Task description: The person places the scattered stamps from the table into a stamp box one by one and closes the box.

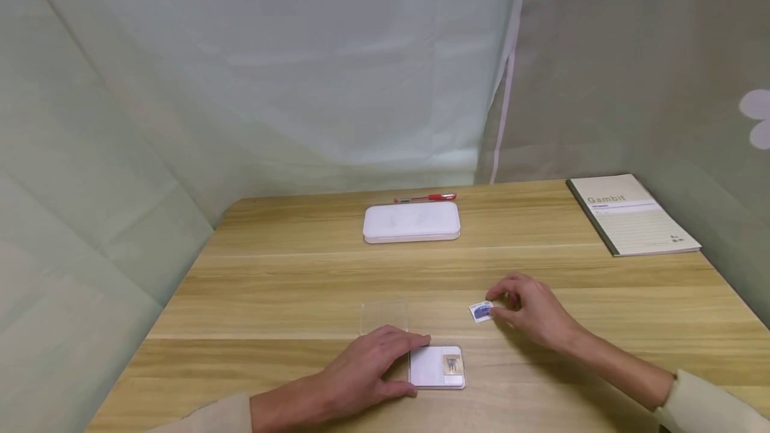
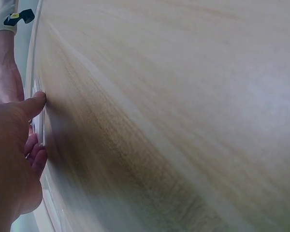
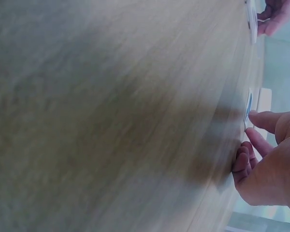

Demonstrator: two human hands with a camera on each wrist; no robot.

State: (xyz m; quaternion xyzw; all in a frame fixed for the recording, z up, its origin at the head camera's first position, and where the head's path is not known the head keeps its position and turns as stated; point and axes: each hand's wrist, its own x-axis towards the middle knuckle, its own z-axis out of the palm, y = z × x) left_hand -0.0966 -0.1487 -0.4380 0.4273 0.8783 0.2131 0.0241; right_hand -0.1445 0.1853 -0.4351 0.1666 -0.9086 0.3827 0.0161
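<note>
A small clear plastic case [image 1: 426, 367] with a white inside lies on the table, and a brown stamp [image 1: 452, 364] sits in its right part. My left hand [image 1: 371, 365] holds the case from the left, thumb at the near edge and a finger at the far edge. Between thumb and index finger, my right hand [image 1: 532, 309] pinches the right edge of a stamp with a blue picture [image 1: 480, 311]. The right wrist view shows this stamp [image 3: 249, 106] tilted at the fingertips, low over the wood. Behind the left hand lies a transparent plastic lid [image 1: 383, 316].
A white pencil case [image 1: 412, 221] lies farther back, with a red pen [image 1: 425, 198] behind it. At the back right is a notebook [image 1: 631, 216] with a dark spine. Pale cloth curtains [image 1: 337, 72] hang behind the wooden table [image 1: 271, 299].
</note>
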